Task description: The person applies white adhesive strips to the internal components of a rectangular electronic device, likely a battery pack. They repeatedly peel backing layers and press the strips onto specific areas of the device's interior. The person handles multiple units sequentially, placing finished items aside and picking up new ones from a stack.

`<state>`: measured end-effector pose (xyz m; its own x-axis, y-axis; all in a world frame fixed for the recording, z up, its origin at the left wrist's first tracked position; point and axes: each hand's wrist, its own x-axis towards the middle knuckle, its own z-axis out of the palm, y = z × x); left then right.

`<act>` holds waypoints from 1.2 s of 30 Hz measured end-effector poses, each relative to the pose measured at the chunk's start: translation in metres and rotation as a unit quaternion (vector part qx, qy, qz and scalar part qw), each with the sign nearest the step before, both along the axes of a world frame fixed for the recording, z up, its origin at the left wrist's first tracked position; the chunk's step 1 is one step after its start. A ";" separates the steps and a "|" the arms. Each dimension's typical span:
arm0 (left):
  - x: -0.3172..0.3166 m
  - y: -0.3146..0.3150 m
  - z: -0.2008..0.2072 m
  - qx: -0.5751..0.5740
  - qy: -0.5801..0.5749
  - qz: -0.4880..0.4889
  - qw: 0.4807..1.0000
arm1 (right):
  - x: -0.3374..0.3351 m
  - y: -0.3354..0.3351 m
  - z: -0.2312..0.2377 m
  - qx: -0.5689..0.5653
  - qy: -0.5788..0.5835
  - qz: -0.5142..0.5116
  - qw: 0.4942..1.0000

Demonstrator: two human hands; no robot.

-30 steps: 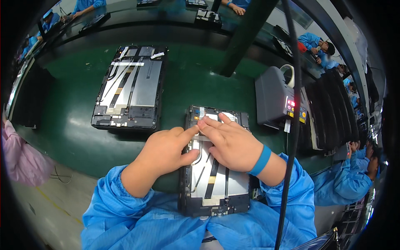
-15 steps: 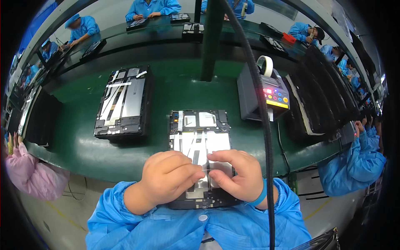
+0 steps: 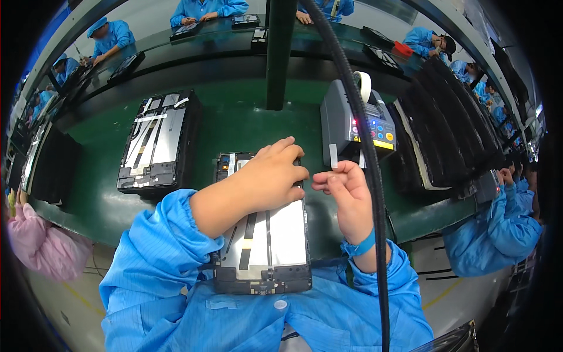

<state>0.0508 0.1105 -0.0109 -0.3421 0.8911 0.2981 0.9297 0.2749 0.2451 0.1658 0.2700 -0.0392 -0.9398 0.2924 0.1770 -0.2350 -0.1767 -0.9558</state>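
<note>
An open tablet-like device (image 3: 288,240) lies before me, its silvery panels and dark ribbon cables bared. My left hand (image 3: 267,176) rests over its upper part, fingers spread toward the right edge and covering what lies beneath. Just right of the device my right hand (image 3: 347,190) is raised, fingers bent. A short whitish strip of tape (image 3: 333,156) stands up from its fingertips. Behind that hand is a grey tape dispenser (image 3: 340,126) with lit buttons and a tape roll (image 3: 362,87) on top.
To the left stands a stack of similar opened devices (image 3: 153,146). Black padded sheets (image 3: 454,129) are piled at the right. A dark post (image 3: 281,64) rises from the green table (image 3: 234,120), and a black cable (image 3: 375,193) hangs across the view. Co-workers sit around.
My hands have parted from over the device's middle. The left moved up onto its top part; the right moved up and right toward the dispenser and now has a tape strip at its fingertips.
</note>
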 end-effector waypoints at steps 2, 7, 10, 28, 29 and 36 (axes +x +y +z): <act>-0.005 -0.003 -0.001 0.001 0.017 -0.018 1.000 | -0.001 0.007 -0.003 0.011 -0.016 0.018 1.000; -0.003 -0.029 0.008 0.011 0.008 0.018 1.000 | -0.027 0.017 -0.007 0.109 -0.052 0.017 0.992; -0.005 -0.032 0.004 0.014 -0.018 0.020 1.000 | -0.054 0.014 -0.008 0.179 -0.096 0.015 0.979; 0.008 -0.033 -0.011 -0.010 0.032 0.042 0.999 | -0.065 0.006 -0.016 0.060 -0.102 0.076 0.990; 0.008 -0.034 -0.012 -0.006 0.038 0.051 0.998 | -0.065 0.008 -0.016 0.105 -0.087 0.064 0.989; 0.003 -0.037 -0.019 0.053 0.001 0.085 0.995 | -0.068 0.033 0.017 0.363 -0.051 0.181 0.912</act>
<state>0.0535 0.0735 -0.0299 -0.4838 0.7844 0.3880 0.8728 0.4002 0.2793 0.0978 0.3025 -0.0227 -0.9740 -0.2001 0.1060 -0.1895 0.4644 -0.8651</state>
